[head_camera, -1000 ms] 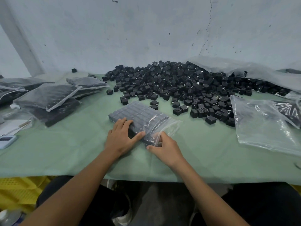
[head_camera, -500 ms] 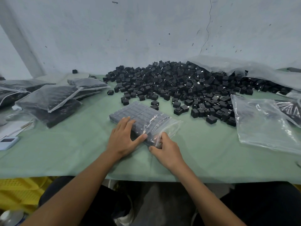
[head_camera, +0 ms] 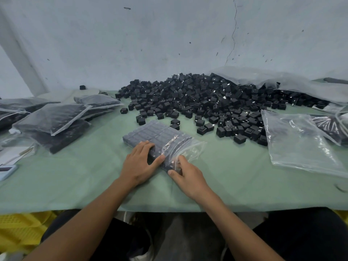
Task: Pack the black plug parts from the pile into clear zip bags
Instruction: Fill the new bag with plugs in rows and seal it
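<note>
Little has shifted in the last second: the full bag (head_camera: 160, 134) stays flat on the table (head_camera: 75, 178) near the pile (head_camera: 207, 98), and the left hand (head_camera: 139, 162) still presses it with straight fingers. The right hand (head_camera: 188, 174) keeps its curled fingers at the bag's mouth, apparently pinching the zip. So filling looks done and sealing is under way, though glare hides whether the zip is shut.

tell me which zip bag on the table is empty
The flat clear bag on the right; the middle bag and the stacked bags at left hold black parts.
</note>
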